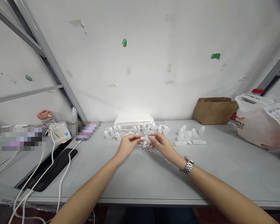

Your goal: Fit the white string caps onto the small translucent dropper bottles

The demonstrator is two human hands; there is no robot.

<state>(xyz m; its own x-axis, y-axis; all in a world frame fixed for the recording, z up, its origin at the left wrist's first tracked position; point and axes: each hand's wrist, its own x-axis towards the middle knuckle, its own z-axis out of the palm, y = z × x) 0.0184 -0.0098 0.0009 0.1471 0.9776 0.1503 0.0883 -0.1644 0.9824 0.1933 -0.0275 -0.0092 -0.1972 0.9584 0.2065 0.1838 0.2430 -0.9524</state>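
Between the fingertips of both hands lies a small translucent white plastic bottle (147, 137), held sideways over the desk. My left hand (128, 145) pinches its left end with thumb and fingers. The right end is gripped by my right hand (162, 147), which has a metal watch on the wrist. Just beneath the hands is a heap of white loops (151, 150) with thin cords. Behind them stand several similar small bottles (118, 136), some with rings at the top. More small bottles (188, 135) are grouped to the right, a few lying flat. My fingers partly hide the held bottle.
A stack of white boxes or sheets (134, 119) stands against the wall. To the right are a brown paper bag (213, 110) and a filled plastic bag (259, 124). A power strip (60, 133), white cables and a black flat object (53, 169) occupy the left.
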